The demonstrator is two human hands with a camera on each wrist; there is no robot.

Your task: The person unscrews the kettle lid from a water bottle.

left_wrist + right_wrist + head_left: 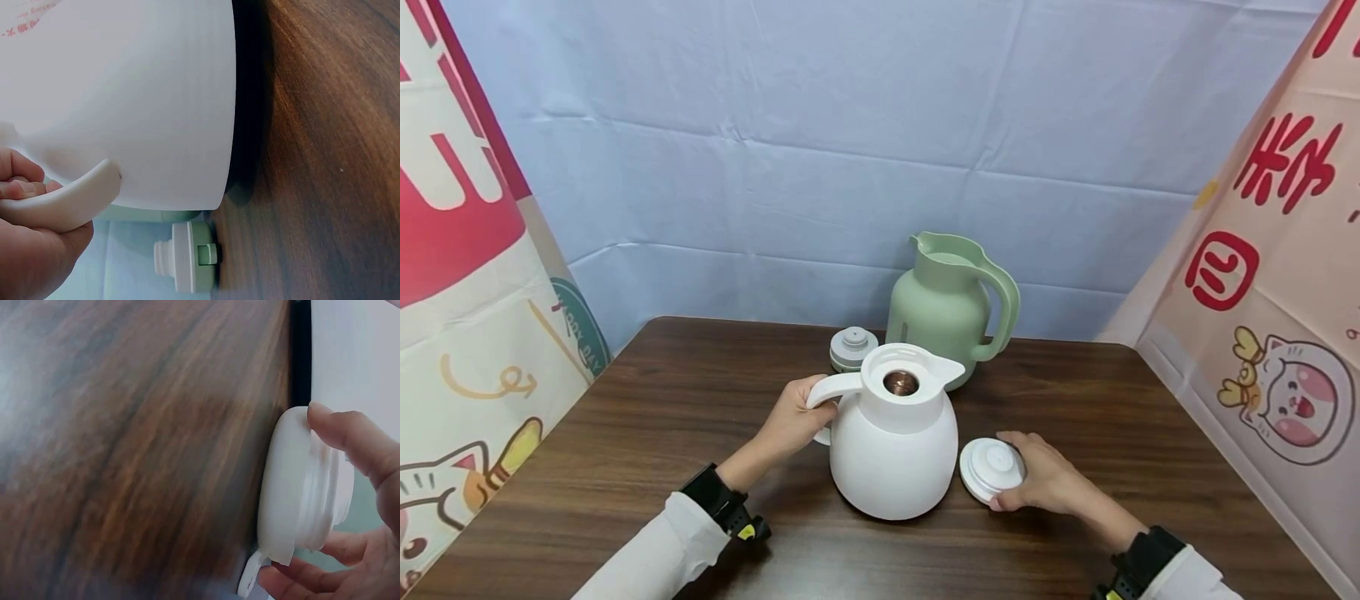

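Observation:
A white thermos jug stands uncapped in the middle of the table, its spout toward the right and its coppery inner mouth showing. My left hand grips the jug's handle, fingers wrapped round it. Just right of the jug, a white lid lies on the table with its stepped plug side up. My right hand holds this lid by its edge, thumb on one side and fingers on the other. In the right wrist view a small tab sticks out from the lid near the fingertips.
Behind the white jug stands a green thermos jug, lidless, its handle to the right. A second lid, grey-white and green, sits to its left. The brown wooden table ends at a blue cloth, with printed banners at both sides.

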